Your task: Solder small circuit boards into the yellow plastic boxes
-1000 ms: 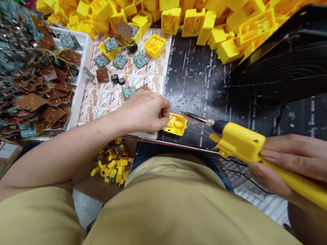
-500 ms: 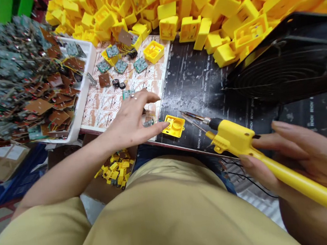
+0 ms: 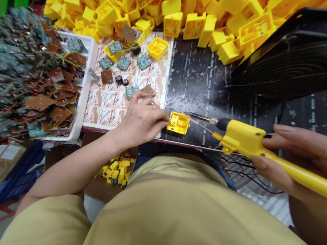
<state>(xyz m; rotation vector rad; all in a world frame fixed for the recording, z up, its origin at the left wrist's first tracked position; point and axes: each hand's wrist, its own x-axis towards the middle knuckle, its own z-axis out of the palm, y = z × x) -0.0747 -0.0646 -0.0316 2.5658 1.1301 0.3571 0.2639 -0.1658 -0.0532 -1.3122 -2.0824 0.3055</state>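
A small yellow plastic case (image 3: pixel 182 123) lies with its hollow side up near the front edge of the bench. Thumb and index finger of my left hand (image 3: pixel 144 120) are pinched together at its left rim; the fingertips partly hide what lies between them. My right hand (image 3: pixel 306 159) is wrapped round the handle of a yellow soldering iron (image 3: pixel 242 136). Its metal tip, with a thin feed tube beside it, points left and sits just right of the case. Beyond my left hand are a green circuit board (image 3: pixel 132 91) and a brown board (image 3: pixel 148 90).
A white tray (image 3: pixel 87 95) heaped with wired boards (image 3: pixel 38 101) stands left. Yellow cases (image 3: pixel 173 24) pile along the back. A black fan (image 3: pixel 287 60) stands at right. Loose boards (image 3: pixel 144 62) lie on the patterned sheet. Below the bench is a box of yellow parts (image 3: pixel 118 169).
My left fingers have gone from spread apart to pinched at the case's left rim. The soldering iron stays in my right hand, its tip still beside the case. The view has shifted slightly.
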